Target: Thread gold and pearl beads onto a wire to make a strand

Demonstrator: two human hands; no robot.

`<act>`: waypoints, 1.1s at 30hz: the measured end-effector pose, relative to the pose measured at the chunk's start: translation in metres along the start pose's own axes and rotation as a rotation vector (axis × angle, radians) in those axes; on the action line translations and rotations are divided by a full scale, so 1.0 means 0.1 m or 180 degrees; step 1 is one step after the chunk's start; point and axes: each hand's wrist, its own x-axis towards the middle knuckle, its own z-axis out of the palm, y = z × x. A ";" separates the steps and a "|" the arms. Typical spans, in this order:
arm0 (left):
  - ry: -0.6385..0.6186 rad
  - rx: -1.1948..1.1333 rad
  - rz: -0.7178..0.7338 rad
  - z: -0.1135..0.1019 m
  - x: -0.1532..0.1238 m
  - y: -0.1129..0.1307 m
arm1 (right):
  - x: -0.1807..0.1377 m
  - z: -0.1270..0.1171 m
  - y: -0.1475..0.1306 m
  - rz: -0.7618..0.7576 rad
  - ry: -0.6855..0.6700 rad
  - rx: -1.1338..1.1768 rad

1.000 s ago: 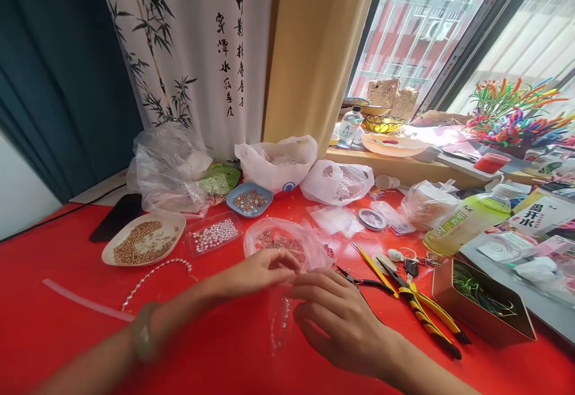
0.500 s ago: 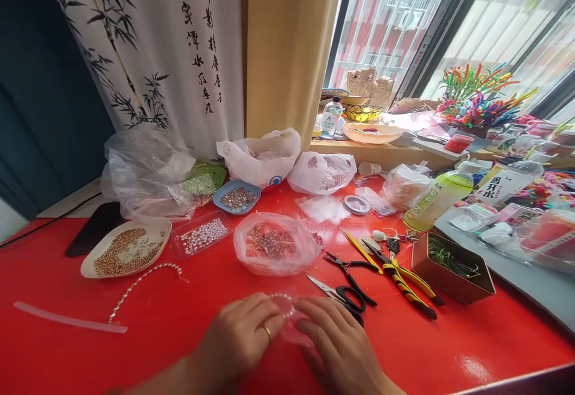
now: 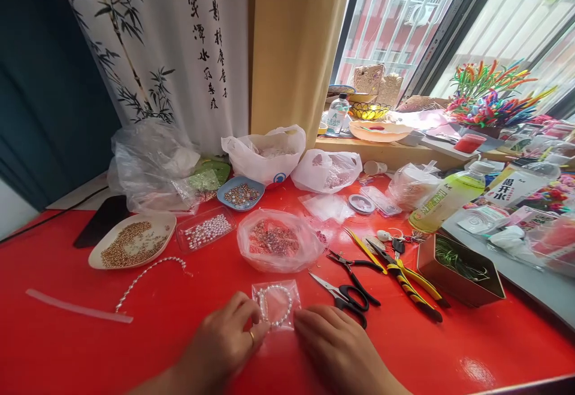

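A small clear plastic bag (image 3: 293, 290) lies flat on the red table, with a pearl bracelet (image 3: 287, 308) curled into a ring inside it. At its lower left corner, my left hand (image 3: 231, 335), which wears a gold ring, is closed with thumb and forefinger on the plastic. My right hand (image 3: 335, 344) has its fingers close together at the bag's right edge, closed on it; its thumb is hidden. Scissors (image 3: 344, 296) with black handles lie just beyond my right hand. To the left, a pearl strand (image 3: 144, 275) rests near a translucent strip (image 3: 78, 308).
A plate of gold beads (image 3: 135, 242), a clear tray of pearls (image 3: 206, 231), a blue dish (image 3: 241, 193) and a plastic bag with beads (image 3: 278, 242) stand behind. Pliers (image 3: 404, 278), tweezers (image 3: 363, 248) and a box of green wire (image 3: 460, 272) are at the right.
The bag with the bracelet now lies flat and more visible between my hands. Both hands have shifted slightly down and apart. The whole view has swung a little.
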 end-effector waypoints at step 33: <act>-0.0467 -0.1243 -0.2202 0.10 -0.03 0.07 | -0.01 0.14 -0.15 0.1560 -0.0066 -0.0561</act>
